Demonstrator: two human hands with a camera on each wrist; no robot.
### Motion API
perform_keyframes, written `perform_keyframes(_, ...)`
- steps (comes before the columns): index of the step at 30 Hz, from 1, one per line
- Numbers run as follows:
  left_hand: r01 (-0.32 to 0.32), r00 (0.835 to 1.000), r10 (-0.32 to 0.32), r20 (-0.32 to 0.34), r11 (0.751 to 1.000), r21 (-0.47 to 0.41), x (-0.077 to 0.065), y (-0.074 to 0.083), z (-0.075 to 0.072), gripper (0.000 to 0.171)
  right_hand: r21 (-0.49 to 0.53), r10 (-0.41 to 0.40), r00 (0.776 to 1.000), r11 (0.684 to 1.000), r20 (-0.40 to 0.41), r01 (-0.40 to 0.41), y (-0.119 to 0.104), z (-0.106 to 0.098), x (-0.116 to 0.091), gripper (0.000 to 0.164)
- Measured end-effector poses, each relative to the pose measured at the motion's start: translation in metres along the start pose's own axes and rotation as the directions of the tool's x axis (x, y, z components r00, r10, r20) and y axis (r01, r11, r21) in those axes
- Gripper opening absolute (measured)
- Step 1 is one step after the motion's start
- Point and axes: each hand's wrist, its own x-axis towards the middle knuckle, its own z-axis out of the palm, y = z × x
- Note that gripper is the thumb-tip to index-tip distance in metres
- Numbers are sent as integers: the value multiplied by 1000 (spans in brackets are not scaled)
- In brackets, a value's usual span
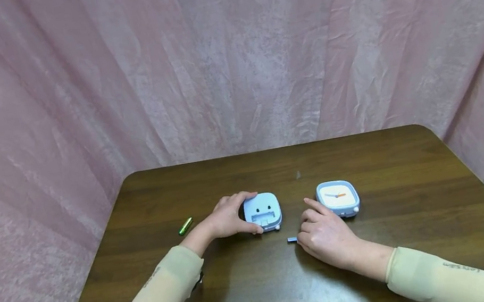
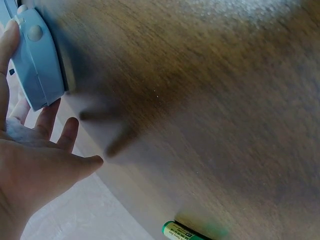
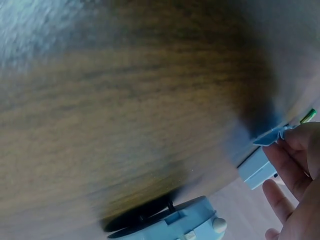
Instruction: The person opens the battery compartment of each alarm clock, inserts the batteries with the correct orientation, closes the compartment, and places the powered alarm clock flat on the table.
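Observation:
My left hand (image 1: 227,219) holds a light blue clock (image 1: 261,202) by its left side, with the thumb at the near edge and a finger at the far edge. The clock lies back up, and its battery compartment is uncovered; I cannot tell whether a battery is inside. In the left wrist view the same clock (image 2: 39,62) shows its rounded side. Between thumb and finger, my right hand (image 1: 327,236) pinches a small blue battery cover (image 3: 268,137) just above the table. Only the cover's left end shows in the head view.
A second light blue clock (image 1: 338,194) stands face up just beyond the right hand, its white dial showing. To the left, behind the left wrist, lies a green battery (image 1: 185,226). The brown wooden table (image 1: 369,155) has a pink curtain behind it.

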Motion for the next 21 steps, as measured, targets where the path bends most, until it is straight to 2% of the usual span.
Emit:
perform_keyframes(9,3,1000,-3,4,1000,-16,1,-1,-1,99,27,30,999,999,25,-31,-2,1,-1,16)
perform_keyframes(16,7,1000,-7,12,1000,-21,0,0,-2,98,40,59,998,997,13,-60,-2,1,-5,14)
perform_keyframes(21,4,1000,-4,16,1000,-7,1,1,-1,99,38,121,990,992,71,-124,-1,-6,-5,14)
